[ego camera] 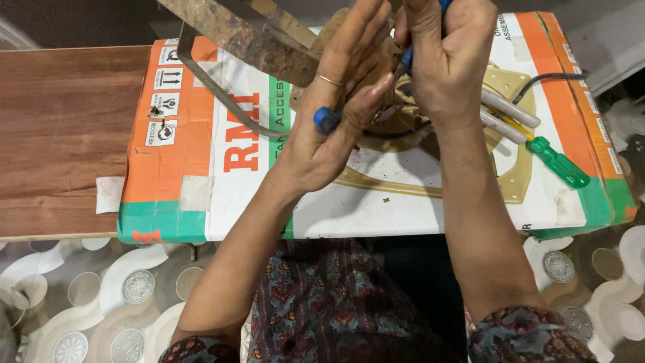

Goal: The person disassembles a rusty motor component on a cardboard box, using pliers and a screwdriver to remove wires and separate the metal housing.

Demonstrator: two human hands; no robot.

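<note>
Hands raised together, right hand (447,57) seemingly gripping blue-handled tool (327,119)

Both forearms rise from the bottom of the view and lean toward each other, so the hands meet close together near the top. The left hand (339,101) is raised with its palm turned to the right, its fingers stretched upward and pressed side by side, a thin ring on one finger. The right hand (447,57) is curled into a loose fist, knuckles up, wrist bent slightly inward.
</note>
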